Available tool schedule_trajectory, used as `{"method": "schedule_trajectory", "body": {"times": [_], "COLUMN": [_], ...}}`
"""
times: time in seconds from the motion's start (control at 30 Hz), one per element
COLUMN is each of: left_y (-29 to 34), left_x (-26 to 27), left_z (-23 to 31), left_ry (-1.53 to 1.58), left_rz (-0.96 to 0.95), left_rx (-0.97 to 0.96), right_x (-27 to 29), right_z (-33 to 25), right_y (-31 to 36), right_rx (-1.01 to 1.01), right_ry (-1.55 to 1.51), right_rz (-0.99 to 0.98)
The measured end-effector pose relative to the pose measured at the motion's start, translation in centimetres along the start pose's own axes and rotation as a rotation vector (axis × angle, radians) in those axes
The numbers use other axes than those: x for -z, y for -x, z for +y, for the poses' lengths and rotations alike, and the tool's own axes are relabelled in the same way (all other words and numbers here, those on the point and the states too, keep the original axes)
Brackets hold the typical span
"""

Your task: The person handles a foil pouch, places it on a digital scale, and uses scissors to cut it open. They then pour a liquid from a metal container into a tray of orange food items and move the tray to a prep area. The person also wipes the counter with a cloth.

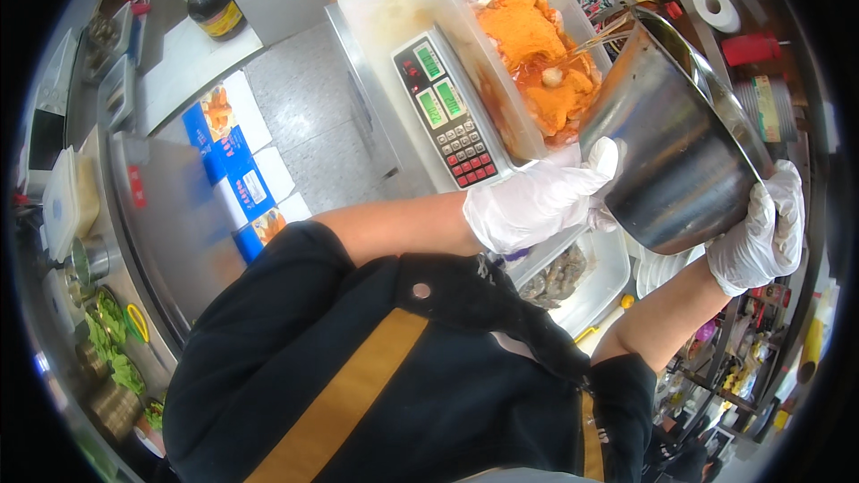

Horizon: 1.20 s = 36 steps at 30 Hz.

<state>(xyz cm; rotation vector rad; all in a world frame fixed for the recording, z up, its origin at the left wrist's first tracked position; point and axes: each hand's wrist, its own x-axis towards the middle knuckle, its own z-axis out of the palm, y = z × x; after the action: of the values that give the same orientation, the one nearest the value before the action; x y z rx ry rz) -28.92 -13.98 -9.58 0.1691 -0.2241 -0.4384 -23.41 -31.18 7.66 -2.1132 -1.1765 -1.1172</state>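
Both my hands wear white gloves and grip a large steel pot (676, 152), tilted with its mouth toward the upper left. My left hand (541, 201) presses on the side near its lower left, thumb raised along the wall. My right hand (768, 228) is closed around the right edge. A thin reddish-brown stream (595, 40) runs from the rim into a clear plastic tub (501, 80). Inside it, orange powder (523, 22) lies over pale pieces, with reddish liquid pooling in the middle. A digital scale (447, 107) with lit green displays sits against the tub's left side.
Below the pot, another clear tub (617, 273) holds greyish pieces (559, 277). To the right are a paper roll (716, 7) and a red-handled item (752, 50). A dark bottle (215, 7) stands at upper left; a blue-and-white carton (237, 156) lies by the steel surface.
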Motion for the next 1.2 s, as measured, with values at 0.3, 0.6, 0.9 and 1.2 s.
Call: {"method": "schedule_trajectory", "body": {"times": [0.3, 0.6, 0.9, 1.2], "left_y": [0.2, 0.3, 0.1, 0.1], "left_x": [0.4, -0.2, -0.6, -0.5], "left_z": [-0.3, 0.2, 0.8, 0.8], "left_ry": [-0.021, -0.067, -0.379, -0.497], "left_rz": [-0.016, 0.031, 0.149, 0.170], "left_rx": [-0.019, -0.004, -0.080, 0.012], "right_x": [-0.1, -0.3, -0.2, -0.1], "right_z": [0.1, -0.1, -0.4, -0.4], "right_y": [0.2, 0.7, 3.3, 2.7], "right_rx": [-0.012, -0.044, 0.067, 0.134], "right_ry": [-0.020, 0.005, 0.099, 0.218], "right_rz": [-0.033, 0.001, 0.142, 0.225]}}
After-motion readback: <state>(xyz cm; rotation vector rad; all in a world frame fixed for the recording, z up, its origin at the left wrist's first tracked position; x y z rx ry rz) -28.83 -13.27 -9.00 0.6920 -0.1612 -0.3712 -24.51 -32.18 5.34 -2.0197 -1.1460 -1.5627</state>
